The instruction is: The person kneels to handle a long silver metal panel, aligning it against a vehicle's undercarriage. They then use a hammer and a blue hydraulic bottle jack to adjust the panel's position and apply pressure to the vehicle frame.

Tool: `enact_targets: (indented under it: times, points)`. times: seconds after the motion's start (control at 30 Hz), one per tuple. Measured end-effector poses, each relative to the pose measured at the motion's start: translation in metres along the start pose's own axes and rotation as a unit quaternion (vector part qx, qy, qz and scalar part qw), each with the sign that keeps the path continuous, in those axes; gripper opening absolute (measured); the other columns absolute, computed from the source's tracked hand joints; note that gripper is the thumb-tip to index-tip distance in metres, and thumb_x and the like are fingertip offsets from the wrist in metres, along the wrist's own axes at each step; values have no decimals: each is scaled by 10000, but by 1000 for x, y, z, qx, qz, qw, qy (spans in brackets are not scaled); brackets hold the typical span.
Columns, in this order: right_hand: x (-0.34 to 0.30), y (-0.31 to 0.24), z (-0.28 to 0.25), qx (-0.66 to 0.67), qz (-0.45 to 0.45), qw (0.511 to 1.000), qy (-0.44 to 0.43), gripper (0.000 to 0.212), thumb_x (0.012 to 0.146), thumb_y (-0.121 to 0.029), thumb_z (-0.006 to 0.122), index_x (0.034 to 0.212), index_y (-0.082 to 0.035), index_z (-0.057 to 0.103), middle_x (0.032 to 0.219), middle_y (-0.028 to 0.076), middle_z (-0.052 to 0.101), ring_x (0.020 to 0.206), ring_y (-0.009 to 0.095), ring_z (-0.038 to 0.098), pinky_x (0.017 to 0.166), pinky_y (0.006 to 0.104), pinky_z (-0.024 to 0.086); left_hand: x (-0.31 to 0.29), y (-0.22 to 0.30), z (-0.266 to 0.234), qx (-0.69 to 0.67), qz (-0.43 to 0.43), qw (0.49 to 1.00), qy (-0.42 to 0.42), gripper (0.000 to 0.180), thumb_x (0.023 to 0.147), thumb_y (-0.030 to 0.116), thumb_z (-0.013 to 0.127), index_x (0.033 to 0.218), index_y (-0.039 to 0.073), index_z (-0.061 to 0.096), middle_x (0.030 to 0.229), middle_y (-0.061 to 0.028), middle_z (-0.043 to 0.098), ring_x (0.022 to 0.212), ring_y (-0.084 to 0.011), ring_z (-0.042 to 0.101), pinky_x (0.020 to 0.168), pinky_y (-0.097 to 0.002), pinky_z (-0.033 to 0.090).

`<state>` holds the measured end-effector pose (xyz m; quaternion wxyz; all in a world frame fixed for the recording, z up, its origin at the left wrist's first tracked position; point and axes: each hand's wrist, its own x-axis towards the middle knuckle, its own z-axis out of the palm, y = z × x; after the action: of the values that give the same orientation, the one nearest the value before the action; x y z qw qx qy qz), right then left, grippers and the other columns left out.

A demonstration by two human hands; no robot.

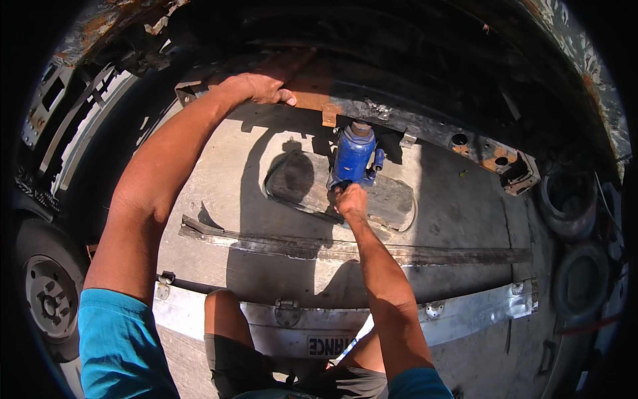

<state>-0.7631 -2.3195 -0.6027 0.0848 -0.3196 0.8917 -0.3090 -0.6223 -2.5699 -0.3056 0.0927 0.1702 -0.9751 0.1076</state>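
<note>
One blue bottle jack (354, 154) stands before me on a dark oblong board (392, 201), around the middle of its length, well in from both its left and right ends. The jack's long axis runs upright, across the board's own left-to-right length, with its screw top at the lower edge of the metal beam (385, 113); from my viewpoint I can't tell contact from a slim gap. My right hand (350, 201) is the nearer, at the board's near edge, fingers curled closed on a dark fitting at the jack's foot, so the body rises up and away from that grip. I can't make out the fitting's shape. My left hand (266, 88) lies farther off, to the left of the jack's top, unclenched against the beam, its fingertips lost in shadow. Nearer me, a long metal strip (286, 247) and a hinged white panel (266, 330) lie on the concrete (458, 199).
</note>
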Motion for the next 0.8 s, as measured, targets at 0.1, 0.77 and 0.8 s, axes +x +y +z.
enact_targets:
  times: [0.1, 0.77, 0.8]
  points:
    - [-2, -16, 0, 1, 3, 999, -44, 360, 938, -324, 691, 897, 31, 738, 933, 252, 750, 967, 392, 743, 868, 456, 589, 0, -4, -9, -75, -46, 995, -57, 1184, 810, 623, 748, 1686, 287, 27, 1749, -156, 96, 1606, -376, 114, 1305, -513, 184]
    - [14, -39, 6, -140, 19, 987, -76, 338, 910, -340, 693, 1097, -66, 756, 1146, 203, 751, 1114, 335, 726, 935, 420, 586, -10, -2, -11, -12, -123, 985, -122, 854, 913, 796, 540, 1277, 44, 714, 1156, -231, 744, 1137, -370, 709, 976, -486, 532]
    - [7, -52, 5, -147, 22, 986, -80, 364, 928, -348, 653, 1133, -65, 752, 1208, 216, 733, 1172, 358, 701, 980, 431, 572, -16, -10, -9, -21, -118, 986, -119, 890, 906, 801, 545, 1281, 8, 695, 1168, -239, 735, 1150, -374, 702, 981, -484, 535]
